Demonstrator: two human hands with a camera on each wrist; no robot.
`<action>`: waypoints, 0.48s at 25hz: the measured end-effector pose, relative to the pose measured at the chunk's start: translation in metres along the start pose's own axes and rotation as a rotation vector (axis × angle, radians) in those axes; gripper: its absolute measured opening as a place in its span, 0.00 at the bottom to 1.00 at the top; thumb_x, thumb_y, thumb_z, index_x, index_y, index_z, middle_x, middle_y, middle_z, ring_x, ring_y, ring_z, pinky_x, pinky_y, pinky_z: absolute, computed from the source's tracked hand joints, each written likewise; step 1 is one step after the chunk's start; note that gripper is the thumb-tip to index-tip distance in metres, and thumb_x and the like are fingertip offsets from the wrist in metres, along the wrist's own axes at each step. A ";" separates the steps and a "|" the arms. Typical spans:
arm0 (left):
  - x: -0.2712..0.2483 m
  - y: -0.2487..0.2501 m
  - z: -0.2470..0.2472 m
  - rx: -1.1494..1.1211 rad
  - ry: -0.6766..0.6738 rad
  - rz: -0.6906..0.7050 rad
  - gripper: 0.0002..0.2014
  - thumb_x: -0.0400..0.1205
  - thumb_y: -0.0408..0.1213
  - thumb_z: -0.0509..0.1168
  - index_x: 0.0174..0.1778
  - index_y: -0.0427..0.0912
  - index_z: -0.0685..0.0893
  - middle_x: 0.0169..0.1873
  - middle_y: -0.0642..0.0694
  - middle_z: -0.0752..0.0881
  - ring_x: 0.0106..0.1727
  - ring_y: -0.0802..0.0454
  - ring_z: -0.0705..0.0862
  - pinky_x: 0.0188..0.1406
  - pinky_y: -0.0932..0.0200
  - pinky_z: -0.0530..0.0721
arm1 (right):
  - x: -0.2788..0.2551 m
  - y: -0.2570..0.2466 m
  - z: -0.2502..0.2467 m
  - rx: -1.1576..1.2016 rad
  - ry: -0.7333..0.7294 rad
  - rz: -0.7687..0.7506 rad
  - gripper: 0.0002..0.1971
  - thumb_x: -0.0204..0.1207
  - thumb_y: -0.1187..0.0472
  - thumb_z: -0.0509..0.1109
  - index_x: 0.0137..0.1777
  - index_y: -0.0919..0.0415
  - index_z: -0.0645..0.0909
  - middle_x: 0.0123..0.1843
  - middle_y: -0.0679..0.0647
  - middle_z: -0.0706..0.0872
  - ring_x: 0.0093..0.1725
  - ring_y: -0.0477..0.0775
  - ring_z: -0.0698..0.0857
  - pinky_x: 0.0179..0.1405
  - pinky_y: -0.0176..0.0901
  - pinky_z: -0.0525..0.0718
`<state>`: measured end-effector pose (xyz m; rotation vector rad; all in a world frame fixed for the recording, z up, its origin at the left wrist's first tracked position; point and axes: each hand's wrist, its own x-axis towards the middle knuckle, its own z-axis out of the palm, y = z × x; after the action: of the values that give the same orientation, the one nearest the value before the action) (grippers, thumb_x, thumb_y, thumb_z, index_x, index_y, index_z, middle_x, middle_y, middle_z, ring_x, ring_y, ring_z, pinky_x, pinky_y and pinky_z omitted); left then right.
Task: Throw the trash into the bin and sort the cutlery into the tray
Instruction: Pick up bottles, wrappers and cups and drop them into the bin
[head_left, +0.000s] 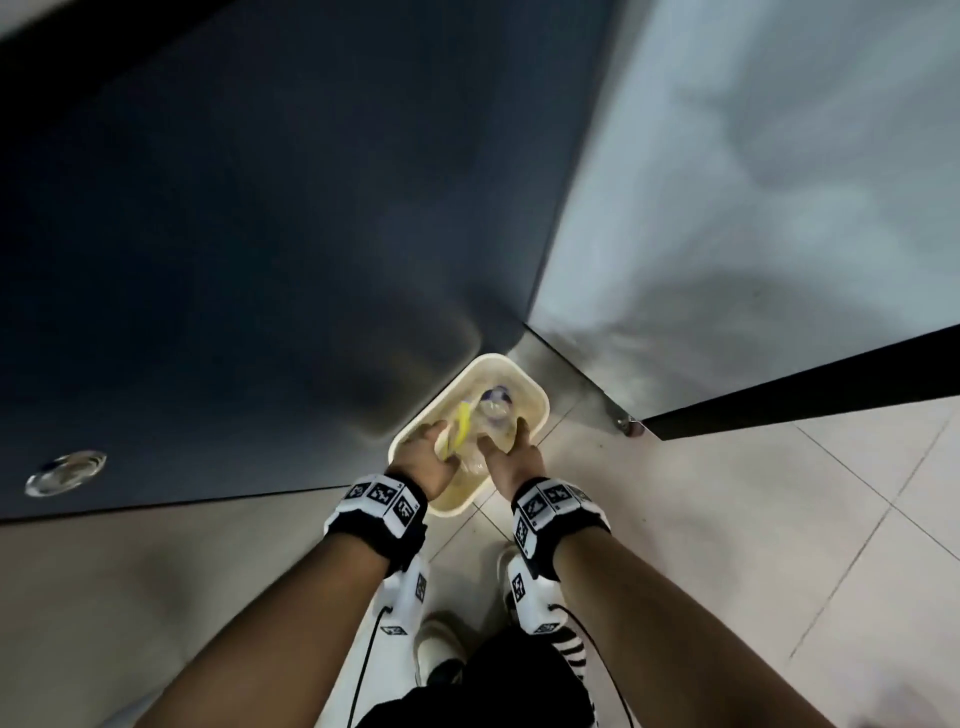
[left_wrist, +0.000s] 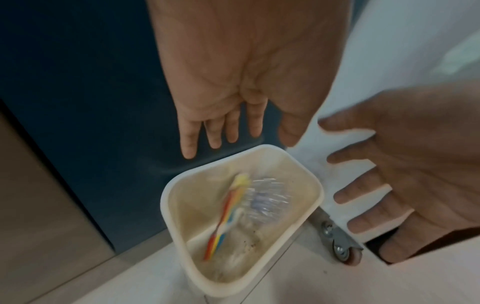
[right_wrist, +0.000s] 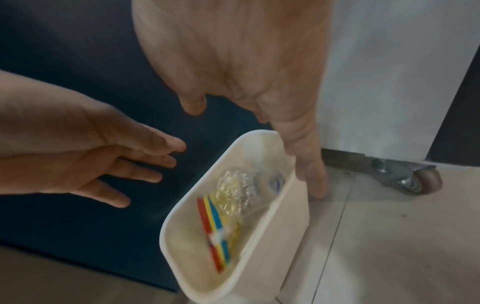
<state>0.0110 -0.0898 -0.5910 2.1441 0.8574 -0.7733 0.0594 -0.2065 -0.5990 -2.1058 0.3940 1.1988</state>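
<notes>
A cream plastic bin (head_left: 535, 402) stands on the floor in the corner between a dark panel and a pale cabinet. Inside it lie a crumpled clear plastic bottle (left_wrist: 265, 201) and a red, yellow and blue striped wrapper (left_wrist: 221, 226), both blurred. They also show in the right wrist view as the bottle (right_wrist: 239, 191) and the wrapper (right_wrist: 215, 226). My left hand (head_left: 426, 449) hovers over the bin's left side with fingers (left_wrist: 231, 127) straight and spread, holding nothing. My right hand (head_left: 511, 449) hangs over the right side, fingers (right_wrist: 309, 164) extended down past the rim, also holding nothing.
A dark blue panel (head_left: 260, 208) rises behind the bin on the left. On the right stands a pale cabinet (head_left: 779, 182) on a caster wheel (right_wrist: 420, 181). Light floor tiles (head_left: 727, 519) spread to the right. A round metal fitting (head_left: 66, 472) sits at far left. My shoes (head_left: 441, 649) are just behind the bin.
</notes>
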 end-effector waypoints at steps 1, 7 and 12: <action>0.000 0.002 -0.003 -0.015 0.019 0.003 0.25 0.79 0.36 0.63 0.75 0.43 0.73 0.74 0.41 0.77 0.72 0.43 0.77 0.73 0.58 0.72 | -0.002 -0.001 -0.004 -0.043 0.043 -0.044 0.35 0.76 0.49 0.64 0.80 0.56 0.55 0.76 0.63 0.72 0.73 0.65 0.74 0.71 0.50 0.72; -0.079 0.039 -0.051 -0.186 0.034 0.035 0.14 0.79 0.35 0.64 0.59 0.42 0.85 0.61 0.42 0.87 0.63 0.45 0.85 0.67 0.59 0.78 | -0.089 -0.021 -0.035 -0.139 0.087 -0.213 0.20 0.76 0.63 0.64 0.68 0.64 0.75 0.68 0.64 0.82 0.68 0.63 0.79 0.66 0.46 0.75; -0.196 0.085 -0.115 -0.257 0.067 0.117 0.16 0.79 0.36 0.65 0.62 0.41 0.84 0.59 0.46 0.87 0.63 0.49 0.84 0.58 0.69 0.73 | -0.198 -0.052 -0.074 -0.053 0.212 -0.458 0.14 0.76 0.64 0.66 0.61 0.65 0.80 0.54 0.61 0.86 0.54 0.61 0.85 0.60 0.50 0.80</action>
<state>-0.0131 -0.1144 -0.3508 1.9800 0.8106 -0.5061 0.0310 -0.2321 -0.3848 -2.2162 -0.0348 0.7311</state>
